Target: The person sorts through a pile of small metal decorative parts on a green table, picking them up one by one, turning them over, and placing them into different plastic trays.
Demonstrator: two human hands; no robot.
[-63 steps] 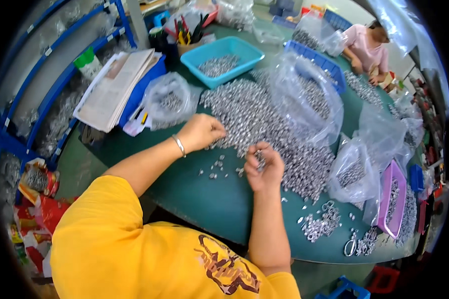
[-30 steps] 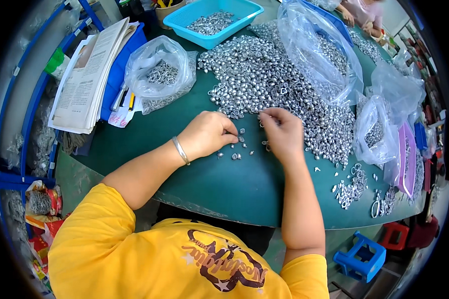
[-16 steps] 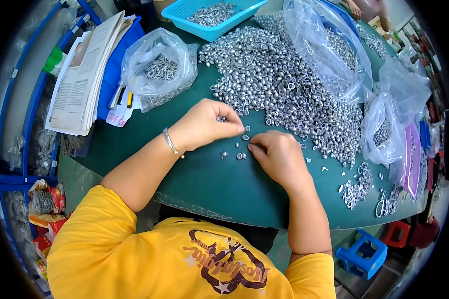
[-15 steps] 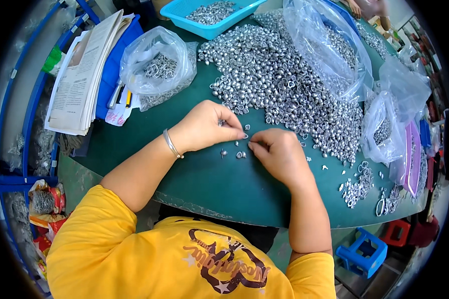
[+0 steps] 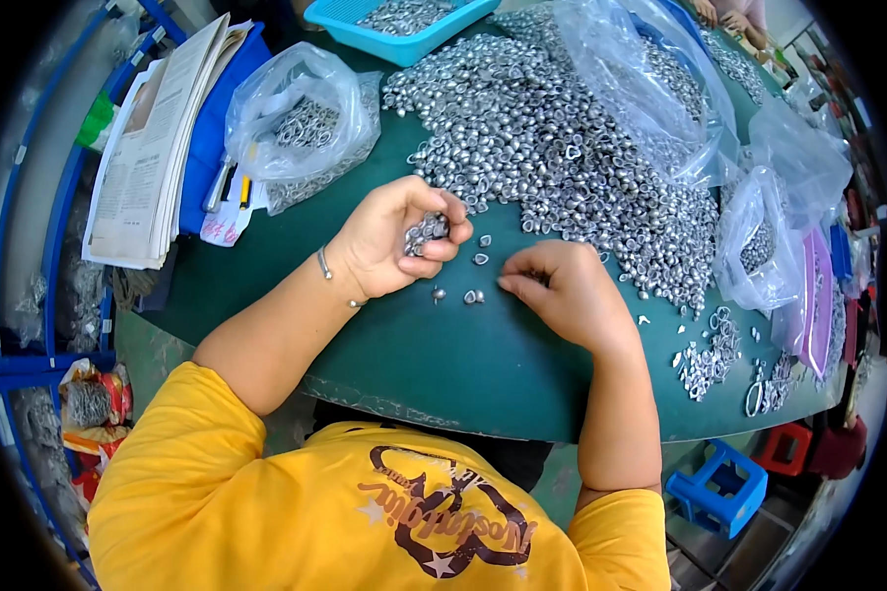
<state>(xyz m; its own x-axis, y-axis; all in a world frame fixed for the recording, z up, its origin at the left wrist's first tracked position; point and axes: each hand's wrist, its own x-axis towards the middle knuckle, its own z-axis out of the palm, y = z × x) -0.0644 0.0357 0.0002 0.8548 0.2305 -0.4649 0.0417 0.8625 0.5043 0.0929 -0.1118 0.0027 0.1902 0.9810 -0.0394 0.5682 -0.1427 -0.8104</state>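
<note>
My left hand [image 5: 379,246] is turned palm up, with its fingers curled around a cluster of small silver metal pieces [image 5: 424,234]. Across a short gap, my right hand [image 5: 572,295] hovers low over the green tabletop [image 5: 434,364], thumb and fingers pinched together. Whatever sits between those fingertips is too small or hidden to make out. Several loose metal pieces [image 5: 481,259] lie between the two hands. Just beyond them spreads a large heap of shiny, hollow, rounded metal pieces [image 5: 532,148].
Behind the left hand stands a clear plastic bag [image 5: 306,128] of metal parts, beside stacked papers [image 5: 153,148]. A light-blue basket [image 5: 404,44] is at the back. More plastic bags [image 5: 759,236] and a small pile of parts [image 5: 712,360] lie right. A co-worker's hands [image 5: 734,20] show far right.
My left hand has drawn back from the right and turned palm up, showing the pieces in it. The right hand has shifted slightly right. The camera view has shifted a little.
</note>
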